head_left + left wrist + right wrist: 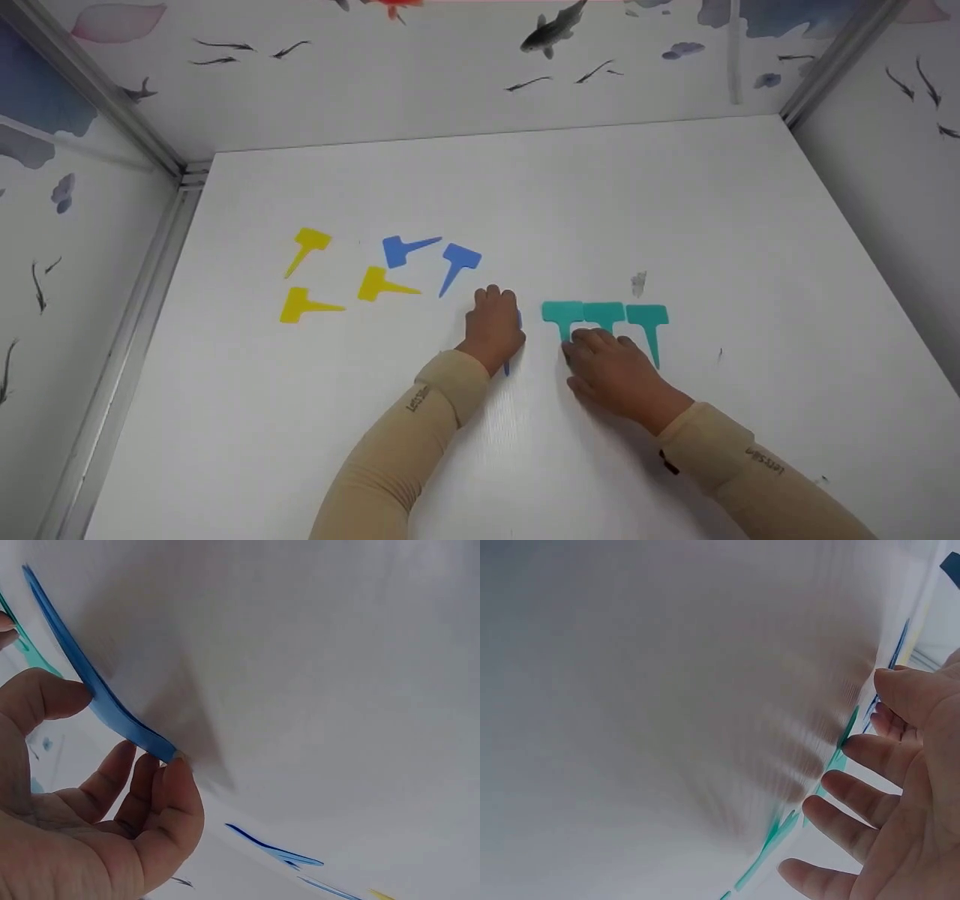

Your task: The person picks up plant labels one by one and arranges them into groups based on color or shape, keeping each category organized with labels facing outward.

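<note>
three green tags [604, 311] look lined up, the left hand [495, 322] pinches a blue tag [109, 706] beside them, the right hand [615, 371] grips nothing, and two other blue tags [461, 256] and three yellow tags [372, 283] seem left.

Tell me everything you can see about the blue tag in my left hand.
The blue tag is thin, flat-looking and smooth, probably plastic, with a wider head and a narrow stem tapering to a tip. Your left hand holds it between thumb and fingers and hides most of it from the head view, where its stem points toward you, left of the row of green tags and apart from them. I can't tell whether it lies fully flat on the table.
</note>
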`<act>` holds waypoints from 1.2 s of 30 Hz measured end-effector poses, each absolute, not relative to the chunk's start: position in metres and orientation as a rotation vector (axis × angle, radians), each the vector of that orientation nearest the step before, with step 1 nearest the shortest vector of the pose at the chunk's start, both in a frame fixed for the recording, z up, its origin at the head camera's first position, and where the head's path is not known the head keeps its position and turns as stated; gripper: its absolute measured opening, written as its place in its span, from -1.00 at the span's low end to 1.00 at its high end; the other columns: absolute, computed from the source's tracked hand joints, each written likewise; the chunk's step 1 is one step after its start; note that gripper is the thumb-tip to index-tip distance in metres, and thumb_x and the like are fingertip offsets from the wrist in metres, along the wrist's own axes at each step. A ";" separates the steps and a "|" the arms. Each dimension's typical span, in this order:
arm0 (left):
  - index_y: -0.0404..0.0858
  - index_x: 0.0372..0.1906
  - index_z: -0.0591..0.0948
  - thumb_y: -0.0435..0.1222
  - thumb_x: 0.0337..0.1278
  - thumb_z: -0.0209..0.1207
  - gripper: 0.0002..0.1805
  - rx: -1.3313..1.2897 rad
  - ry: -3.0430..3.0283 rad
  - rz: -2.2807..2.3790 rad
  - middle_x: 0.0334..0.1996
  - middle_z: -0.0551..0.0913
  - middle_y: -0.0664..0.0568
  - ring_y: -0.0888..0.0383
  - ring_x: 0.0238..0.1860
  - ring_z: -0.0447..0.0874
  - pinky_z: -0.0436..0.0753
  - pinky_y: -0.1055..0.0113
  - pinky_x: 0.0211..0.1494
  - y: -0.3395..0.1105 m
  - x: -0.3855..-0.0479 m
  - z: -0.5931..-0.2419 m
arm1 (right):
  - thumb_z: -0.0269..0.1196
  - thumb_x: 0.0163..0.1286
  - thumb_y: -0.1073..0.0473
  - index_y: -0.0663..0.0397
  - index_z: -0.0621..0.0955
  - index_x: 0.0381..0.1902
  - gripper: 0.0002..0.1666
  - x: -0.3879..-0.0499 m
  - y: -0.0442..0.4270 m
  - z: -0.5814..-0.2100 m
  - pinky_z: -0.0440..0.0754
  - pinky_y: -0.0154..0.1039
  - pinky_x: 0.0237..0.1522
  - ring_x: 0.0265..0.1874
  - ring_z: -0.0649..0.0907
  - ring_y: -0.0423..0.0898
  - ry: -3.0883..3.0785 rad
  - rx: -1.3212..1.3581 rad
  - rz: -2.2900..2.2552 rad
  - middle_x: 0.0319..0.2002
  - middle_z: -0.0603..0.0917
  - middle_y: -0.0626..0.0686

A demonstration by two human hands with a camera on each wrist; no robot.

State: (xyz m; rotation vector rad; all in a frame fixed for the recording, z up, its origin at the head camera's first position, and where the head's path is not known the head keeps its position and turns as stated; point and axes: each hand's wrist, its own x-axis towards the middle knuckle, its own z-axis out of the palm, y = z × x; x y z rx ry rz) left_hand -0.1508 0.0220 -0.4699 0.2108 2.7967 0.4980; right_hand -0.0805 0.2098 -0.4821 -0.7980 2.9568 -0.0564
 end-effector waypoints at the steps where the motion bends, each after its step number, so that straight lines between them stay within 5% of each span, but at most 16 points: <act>1: -0.32 0.05 0.49 -0.29 0.13 0.26 -0.60 0.212 2.796 0.493 0.01 0.44 -0.12 0.01 0.03 0.33 0.58 0.09 0.08 0.022 -0.151 -0.470 | 0.31 0.27 0.01 0.10 0.54 0.19 -0.44 -0.081 0.210 -0.482 0.57 0.13 0.03 0.18 0.49 0.09 2.959 -0.801 -0.052 0.15 0.55 0.13; 36: -0.30 0.12 0.50 -0.26 0.12 0.26 -0.54 0.290 2.830 0.459 0.04 0.47 -0.14 0.00 0.08 0.38 0.58 0.09 0.10 0.027 -0.158 -0.469 | 0.28 0.31 0.00 0.09 0.54 0.20 -0.46 -0.080 0.209 -0.480 0.55 0.13 0.08 0.20 0.48 0.11 2.944 -0.774 -0.073 0.17 0.54 0.13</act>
